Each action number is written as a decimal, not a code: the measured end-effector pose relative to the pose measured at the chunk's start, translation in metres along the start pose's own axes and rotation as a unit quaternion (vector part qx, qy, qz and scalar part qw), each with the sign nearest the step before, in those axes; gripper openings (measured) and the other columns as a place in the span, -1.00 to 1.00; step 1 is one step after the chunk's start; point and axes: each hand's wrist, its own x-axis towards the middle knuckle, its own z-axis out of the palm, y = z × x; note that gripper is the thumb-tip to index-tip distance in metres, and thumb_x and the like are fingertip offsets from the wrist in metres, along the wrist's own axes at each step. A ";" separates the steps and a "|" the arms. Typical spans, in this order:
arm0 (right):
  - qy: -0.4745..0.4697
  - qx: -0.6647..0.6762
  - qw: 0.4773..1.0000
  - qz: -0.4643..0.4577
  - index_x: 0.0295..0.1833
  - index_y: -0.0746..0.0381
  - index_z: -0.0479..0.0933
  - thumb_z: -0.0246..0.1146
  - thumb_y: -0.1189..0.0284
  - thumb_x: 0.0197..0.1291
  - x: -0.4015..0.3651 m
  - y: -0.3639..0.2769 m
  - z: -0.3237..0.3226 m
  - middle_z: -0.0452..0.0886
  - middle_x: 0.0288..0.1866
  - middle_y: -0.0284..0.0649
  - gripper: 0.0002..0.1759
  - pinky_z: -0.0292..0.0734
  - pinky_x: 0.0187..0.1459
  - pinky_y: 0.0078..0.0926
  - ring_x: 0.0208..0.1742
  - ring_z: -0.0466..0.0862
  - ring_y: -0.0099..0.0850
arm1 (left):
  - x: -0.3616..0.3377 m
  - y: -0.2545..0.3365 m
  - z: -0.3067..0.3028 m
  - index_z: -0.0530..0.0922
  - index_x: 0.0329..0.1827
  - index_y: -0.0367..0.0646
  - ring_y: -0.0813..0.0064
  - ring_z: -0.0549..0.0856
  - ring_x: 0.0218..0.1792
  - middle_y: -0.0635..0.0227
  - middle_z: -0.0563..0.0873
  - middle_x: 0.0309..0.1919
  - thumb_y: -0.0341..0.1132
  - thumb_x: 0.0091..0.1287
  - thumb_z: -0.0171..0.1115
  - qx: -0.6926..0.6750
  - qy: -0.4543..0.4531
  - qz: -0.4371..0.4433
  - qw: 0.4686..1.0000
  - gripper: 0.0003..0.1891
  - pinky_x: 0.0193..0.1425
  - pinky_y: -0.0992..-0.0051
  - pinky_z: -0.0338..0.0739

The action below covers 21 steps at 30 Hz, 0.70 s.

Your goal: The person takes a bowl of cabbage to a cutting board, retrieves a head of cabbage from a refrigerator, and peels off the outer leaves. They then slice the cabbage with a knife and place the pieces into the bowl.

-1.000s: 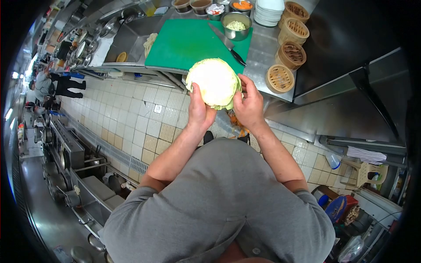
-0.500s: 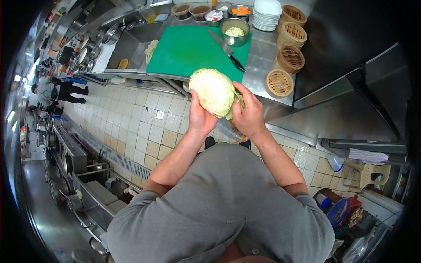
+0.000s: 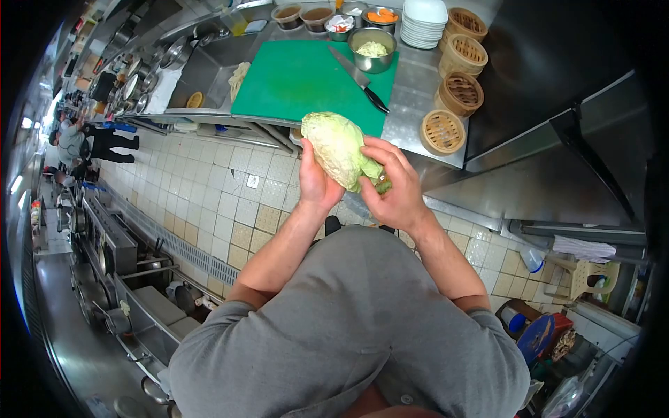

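Observation:
A pale green cabbage (image 3: 333, 148) is held up in front of the near edge of the green cutting board (image 3: 286, 80). My left hand (image 3: 319, 182) supports it from the left and below, thumb along its side. On the right, my right hand (image 3: 396, 182) has its fingers and thumb closed on a loose outer leaf at the cabbage's side. A kitchen knife (image 3: 359, 78) with a black handle lies on the board. Beside it, a metal bowl (image 3: 373, 63) contains chopped pale green pieces.
Bamboo steamers (image 3: 443, 132) line the counter's right side, near stacked white plates (image 3: 422, 24). Sauce tubs (image 3: 287, 17) and a bowl of orange pieces (image 3: 381, 17) stand behind the board. A sink (image 3: 209, 73) is left. Another person (image 3: 104, 144) stands far left.
The cabbage has turned, so its leafy side now shows instead of the broad pale face. My right fingers have moved inward over its right side.

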 end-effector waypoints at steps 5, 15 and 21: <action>-0.024 0.016 0.999 -0.037 0.15 0.31 0.67 0.52 0.64 0.15 -0.005 0.026 -0.006 0.76 0.18 -0.01 -0.58 0.71 0.22 -0.24 0.21 0.79 -0.07 | 0.000 -0.001 -0.005 0.36 0.65 -0.06 0.16 0.57 0.50 0.19 0.58 0.49 0.32 0.73 -0.29 -0.010 0.005 -0.021 1.000 -0.26 0.60 0.05 0.45; -0.030 0.077 0.994 0.074 0.25 0.33 0.66 0.55 0.59 0.17 0.013 -0.004 -0.009 0.75 0.20 -0.03 -0.50 0.71 0.23 -0.28 0.21 0.79 -0.18 | -0.002 0.000 -0.004 0.38 0.62 -0.08 0.16 0.60 0.46 0.18 0.61 0.45 0.31 0.74 -0.31 -0.013 -0.014 -0.032 0.999 -0.27 0.56 0.06 0.50; -0.051 0.034 0.998 0.019 0.22 0.34 0.66 0.53 0.60 0.18 0.003 0.017 -0.007 0.78 0.20 -0.01 -0.53 0.72 0.24 -0.31 0.21 0.80 -0.16 | -0.001 0.001 -0.010 0.38 0.62 -0.08 0.16 0.61 0.45 0.19 0.62 0.44 0.30 0.75 -0.31 -0.020 -0.021 -0.036 0.999 -0.27 0.56 0.06 0.49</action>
